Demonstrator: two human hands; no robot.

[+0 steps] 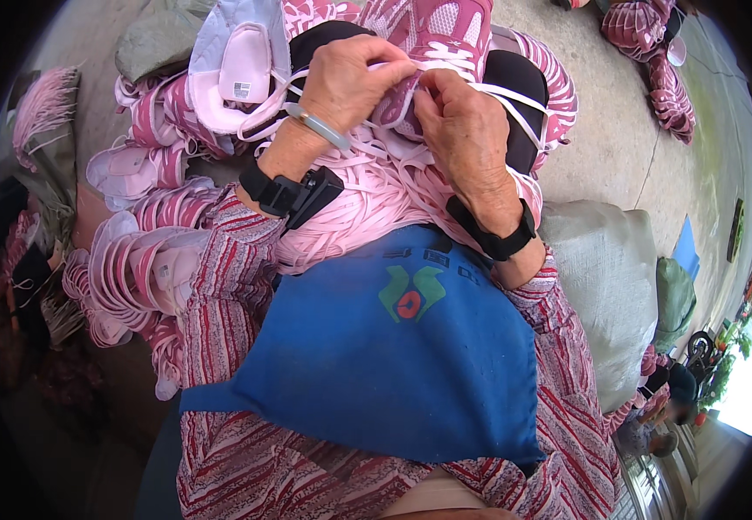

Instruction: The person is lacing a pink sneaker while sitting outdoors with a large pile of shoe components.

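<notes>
A pink mesh shoe upper [452,24] rests across my knees, with pale laces crossing its front. Above its tongue, my left hand [346,80] is closed in a pinch on a pale pink shoelace [515,97]. Close beside it my right hand [467,130] pinches too, thumb against forefinger, at the same lacing; the lace runs out past its knuckles to the right. The fingertips nearly meet, and the exact bit of lace between them is partly hidden. A heap of loose pink laces [350,204] fills my lap under both wrists, on a blue apron [341,355].
Stacks of pink and white shoe uppers [138,269] lie to my left, one pale-lined upper [246,69] close by my left hand. A whitish sack [606,295] stands at my right. More bundled uppers [640,35] lie on the concrete floor at far right. Pink laces [45,113] hang at far left.
</notes>
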